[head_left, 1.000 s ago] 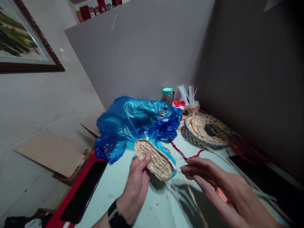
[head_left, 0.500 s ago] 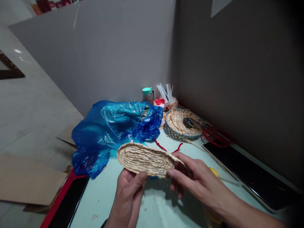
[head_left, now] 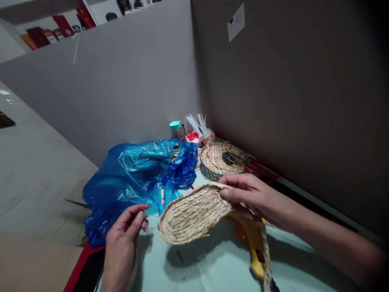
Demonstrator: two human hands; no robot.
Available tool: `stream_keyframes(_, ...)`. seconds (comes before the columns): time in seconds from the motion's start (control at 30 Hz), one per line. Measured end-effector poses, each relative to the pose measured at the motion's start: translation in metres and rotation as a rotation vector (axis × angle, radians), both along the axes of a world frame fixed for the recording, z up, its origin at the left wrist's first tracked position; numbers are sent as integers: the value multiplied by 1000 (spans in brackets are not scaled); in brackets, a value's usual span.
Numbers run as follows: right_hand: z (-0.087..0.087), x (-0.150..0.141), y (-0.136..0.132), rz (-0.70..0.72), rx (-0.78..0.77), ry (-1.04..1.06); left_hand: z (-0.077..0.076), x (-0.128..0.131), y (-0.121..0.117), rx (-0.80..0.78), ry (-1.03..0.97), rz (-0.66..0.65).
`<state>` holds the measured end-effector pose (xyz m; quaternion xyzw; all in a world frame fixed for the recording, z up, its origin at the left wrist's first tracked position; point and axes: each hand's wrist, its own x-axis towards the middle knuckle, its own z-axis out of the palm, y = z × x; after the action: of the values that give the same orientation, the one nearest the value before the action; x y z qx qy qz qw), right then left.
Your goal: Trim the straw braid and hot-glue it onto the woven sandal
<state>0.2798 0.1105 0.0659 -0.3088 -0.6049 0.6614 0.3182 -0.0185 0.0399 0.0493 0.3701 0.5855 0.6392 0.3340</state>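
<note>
An oval coil of braided straw (head_left: 194,215) hangs over the pale table, its flat face tilted towards me. My right hand (head_left: 243,194) pinches its right end, thumb on the face and fingers behind. From that hand a loose tail of straw braid (head_left: 266,255) trails down to the lower edge of the view. My left hand (head_left: 127,231) is off the coil, to its left, with fingers loosely bent and nothing in them. Under the right hand lies a yellow glue gun (head_left: 257,243), partly hidden by the coil and the braid.
A crumpled blue plastic bag (head_left: 136,174) covers the back left. Behind the coil are a round woven basket (head_left: 209,162) with a dark tool in it, a cup of white sticks (head_left: 206,136) and a green-lidded jar (head_left: 175,126). Grey partitions (head_left: 146,89) close off the back and right.
My left hand has let go of the coil and moved left. The right hand keeps hold, and the coil is now tilted, its right end higher. The view has shifted, showing more glue gun.
</note>
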Motion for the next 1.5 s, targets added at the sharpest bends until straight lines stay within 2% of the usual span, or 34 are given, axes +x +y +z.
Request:
stream_keyframes(0.17,1,-5,-3,176,23,-90,6,9,-4,100,68,-54)
stream_keyframes(0.3,3,-15,-16,195,232,-198,8,20,-14,79,190,-127)
stream_keyframes(0.4,4,-23,-28,160,400,-290,12,28,-23,72,350,-325)
stream_keyframes(0.5,1,-29,-38,130,578,-352,12,41,-31,-4,488,-512)
stream_keyframes(0.63,-9,-30,-41,96,973,-415,3,54,-35,-2,629,-402)
stream_keyframes(0.77,-17,-26,-39,-136,1332,-488,-8,56,-34,83,655,-238)
stream_keyframes(0.87,-20,-25,-41,-254,1507,-501,-15,55,-34,121,635,-100)
stream_keyframes(0.93,-23,-26,-46,-284,1532,-469,-18,54,-34,147,609,-43)
stream_keyframes(1.07,-29,-32,-59,-292,1521,-433,-20,57,-36,183,537,-27)
stream_keyframes(1.2,-30,-34,-61,-200,1534,-442,-19,62,-35,252,454,57)
stream_keyframes(1.33,-30,-32,-58,-75,1438,-501,-16,61,-34,382,580,43)
stream_keyframes(1.5,-27,-34,-54,81,1254,-556,-13,59,-37,394,731,0)
